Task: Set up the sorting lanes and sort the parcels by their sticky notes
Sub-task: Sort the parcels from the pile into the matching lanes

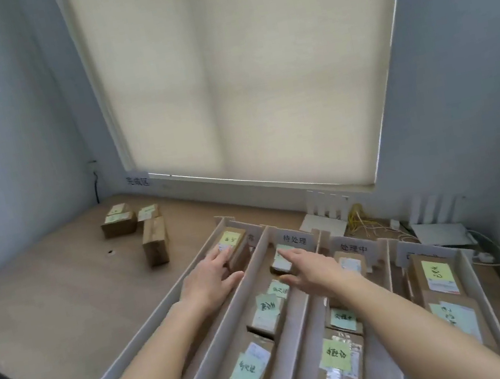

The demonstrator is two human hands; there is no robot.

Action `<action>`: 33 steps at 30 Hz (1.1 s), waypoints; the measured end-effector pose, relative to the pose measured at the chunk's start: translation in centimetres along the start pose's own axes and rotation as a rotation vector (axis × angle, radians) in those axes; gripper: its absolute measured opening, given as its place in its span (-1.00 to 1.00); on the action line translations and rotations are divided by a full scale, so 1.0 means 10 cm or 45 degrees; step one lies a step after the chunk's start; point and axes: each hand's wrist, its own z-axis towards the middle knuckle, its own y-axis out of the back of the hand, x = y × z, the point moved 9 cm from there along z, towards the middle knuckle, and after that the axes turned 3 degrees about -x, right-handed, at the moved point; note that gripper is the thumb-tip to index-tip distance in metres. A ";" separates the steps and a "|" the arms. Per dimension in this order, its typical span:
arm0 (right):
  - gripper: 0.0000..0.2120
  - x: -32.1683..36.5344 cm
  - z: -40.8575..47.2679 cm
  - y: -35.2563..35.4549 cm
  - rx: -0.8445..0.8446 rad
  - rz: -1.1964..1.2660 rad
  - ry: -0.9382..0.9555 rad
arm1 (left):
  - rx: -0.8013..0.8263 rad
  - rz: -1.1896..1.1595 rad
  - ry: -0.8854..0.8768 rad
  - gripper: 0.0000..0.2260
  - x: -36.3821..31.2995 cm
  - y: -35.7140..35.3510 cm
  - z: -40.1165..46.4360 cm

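the left hand (212,279) reaches into the leftmost lane (162,308) of the white foam-board sorting lanes, fingers straight and spread a little, fingertips lying on the near end of the top of a cardboard parcel (235,245) that carries a yellow sticky note (230,238); the thumb lies along the white divider (252,284) on that lane's right side. the right hand (314,269) stretches into the second lane, fingers also straight and loosely apart, the forefinger tip touching a small parcel with a pale green note (282,258) at the far end, just below the upright lane label (294,239) with black characters. neither hand curls round anything. nearer in that second lane lie more parcels with green notes (268,308), and a large one at the bottom (249,373). the third lane holds parcels under the right forearm, one with a yellow note (336,354), partly hidden by the arm. the rightmost lane has a parcel with a yellow note (437,271) and another below it. the handwriting on the notes is too blurred to read, and the far-right lane label is cut off by the parcels. a loose group of four small boxes (134,223) sits well apart on the wooden table (46,308), near the wall corner. white routers (324,219) and yellow cables (358,215) sit under the blind (238,74).
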 end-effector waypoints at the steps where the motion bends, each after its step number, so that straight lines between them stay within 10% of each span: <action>1: -0.31 0.37 0.07 0.01 -0.005 -0.003 0.047 | -0.022 -0.003 0.047 -0.36 0.30 0.22 -0.13; 15: -0.29 4.59 0.65 -0.43 0.004 -0.065 0.532 | -0.228 0.106 0.464 -0.31 3.72 2.17 -1.83; 33: -0.29 7.19 2.98 -0.79 -0.007 -0.128 0.611 | -0.287 0.113 0.600 -0.33 6.67 3.39 -1.32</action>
